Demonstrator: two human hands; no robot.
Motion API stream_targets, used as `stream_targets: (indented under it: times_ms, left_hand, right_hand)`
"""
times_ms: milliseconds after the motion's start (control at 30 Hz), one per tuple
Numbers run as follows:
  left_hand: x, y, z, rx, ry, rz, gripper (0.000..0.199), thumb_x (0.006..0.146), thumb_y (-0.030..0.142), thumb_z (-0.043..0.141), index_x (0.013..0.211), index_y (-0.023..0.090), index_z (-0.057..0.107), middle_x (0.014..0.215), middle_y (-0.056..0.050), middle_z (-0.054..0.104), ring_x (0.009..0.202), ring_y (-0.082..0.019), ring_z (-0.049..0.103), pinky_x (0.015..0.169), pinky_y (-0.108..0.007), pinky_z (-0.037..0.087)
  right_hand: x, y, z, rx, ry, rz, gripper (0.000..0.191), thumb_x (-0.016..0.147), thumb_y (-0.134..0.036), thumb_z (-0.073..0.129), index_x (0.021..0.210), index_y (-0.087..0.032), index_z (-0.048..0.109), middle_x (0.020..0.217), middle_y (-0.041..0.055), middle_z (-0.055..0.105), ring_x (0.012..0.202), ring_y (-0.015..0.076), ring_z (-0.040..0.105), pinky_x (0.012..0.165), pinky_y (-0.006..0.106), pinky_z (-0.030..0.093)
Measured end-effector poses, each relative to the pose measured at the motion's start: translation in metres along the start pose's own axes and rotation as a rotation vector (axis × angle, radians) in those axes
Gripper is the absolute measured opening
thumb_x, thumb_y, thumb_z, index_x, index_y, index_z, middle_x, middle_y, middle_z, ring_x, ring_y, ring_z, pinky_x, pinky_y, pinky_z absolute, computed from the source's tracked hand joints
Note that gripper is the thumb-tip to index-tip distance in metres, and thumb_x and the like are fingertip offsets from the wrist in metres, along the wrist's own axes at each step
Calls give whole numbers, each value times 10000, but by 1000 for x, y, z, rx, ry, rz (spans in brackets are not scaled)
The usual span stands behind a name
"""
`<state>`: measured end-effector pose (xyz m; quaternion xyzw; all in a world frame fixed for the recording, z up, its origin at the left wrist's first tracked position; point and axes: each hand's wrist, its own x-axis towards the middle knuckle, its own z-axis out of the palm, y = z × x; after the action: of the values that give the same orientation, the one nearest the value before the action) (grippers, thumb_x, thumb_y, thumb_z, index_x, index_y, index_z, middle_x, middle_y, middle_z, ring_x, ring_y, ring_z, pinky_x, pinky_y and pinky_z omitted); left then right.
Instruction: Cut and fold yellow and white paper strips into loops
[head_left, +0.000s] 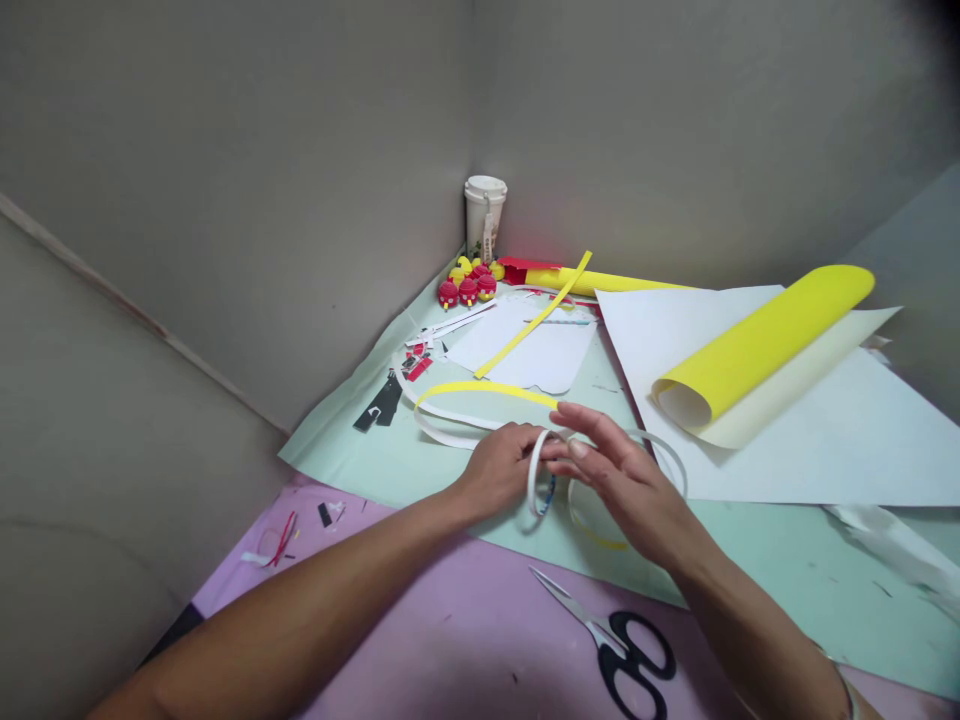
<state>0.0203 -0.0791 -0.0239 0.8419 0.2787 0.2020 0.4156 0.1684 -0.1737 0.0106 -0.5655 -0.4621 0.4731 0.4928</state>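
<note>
My left hand (504,462) is closed on a narrow paper strip (491,388), yellow on one face and white on the other. The strip bends into wide loops on both sides of my hands. In front of the fingers a small white curl (534,475) hangs, with a blue-patterned bit showing at its lower edge. My right hand (634,480) meets the left fingertips from the right, thumb and fingers pinched at the strip and the index finger stretched out above. The exact grip point is hidden. Scissors (616,655) with black handles lie slightly open below my hands.
A yellow paper roll (765,345) rests on large white sheets (825,440) at right. Small red and yellow balls (469,290) sit near a lidded white cup (485,215) in the corner. A yellow strip (532,325), paper scraps (381,402) and grey walls surround the green mat (352,440).
</note>
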Motion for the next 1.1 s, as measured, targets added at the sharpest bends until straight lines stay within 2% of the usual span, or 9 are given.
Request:
stream_targets:
  times_ms: [133,233,333,400,500,600,733,967,1100]
  left_hand:
    - [1,0,-2,0,2,16,394,979,415,362,843,191,657,827,-27,662,791,-173,588,757,-284,444]
    - [2,1,-4,-39,-13,9,372,970,405,388,932,196,693,938,-44,698,885,-191,617,820,-293,457]
    - [3,1,-5,-50,2,-15,350,956,394,419,992,199,708,1003,-46,711,962,-203,624,874,-297,455]
    - [4,0,-5,-64,5,-36,351,952,394,428,1006,195,712,997,-47,713,961,-203,629,877,-294,458]
    - [4,-1,-5,-91,-2,-59,370,955,406,422,1027,191,715,991,-53,711,952,-205,632,867,-296,466]
    - [3,-1,-5,-84,-3,-67,394,958,428,415,1031,189,720,1012,-63,706,951,-210,634,865,-309,473]
    - [3,0,-5,-45,7,-58,388,957,422,421,1011,191,727,990,-65,707,936,-215,642,845,-308,480]
    - [3,0,-5,-82,-9,-60,381,953,406,431,1065,181,717,991,-70,710,934,-214,647,824,-294,485]
    - [4,-2,-5,-82,-1,-87,370,946,401,441,1061,193,724,1002,-59,712,945,-213,643,828,-283,469]
  right_hand:
    - [3,-3,-30,-507,39,-158,244,884,-279,513,1085,-242,645,1024,57,705,958,213,659,884,383,516]
    - [3,0,-43,-777,-177,-279,297,792,-111,514,979,-272,677,1089,26,690,1050,210,609,962,396,463]
    - [1,3,-40,-888,-357,-322,421,749,-33,500,1023,-290,691,1100,33,668,1076,212,582,963,393,455]
    - [-2,3,-36,-929,-430,-315,427,763,-43,514,1037,-308,706,1110,39,648,1072,214,579,949,381,458]
    - [-4,0,-33,-943,-461,-251,280,818,-134,555,940,-308,738,1163,36,623,1055,208,595,921,355,465]
    - [-4,-2,-38,-946,-408,-139,186,845,-212,563,851,-285,734,1045,21,670,919,188,635,833,322,489]
    - [-1,-2,-54,-974,-287,-34,206,827,-217,548,918,-283,720,886,9,706,780,191,638,729,312,499]
    - [-2,0,-69,-860,-503,-141,439,844,-95,398,1085,-323,685,1184,-11,670,1059,173,622,943,315,460]
    - [1,2,-65,-907,-440,-95,287,821,-173,515,1008,-272,707,1080,26,695,921,186,648,833,310,496]
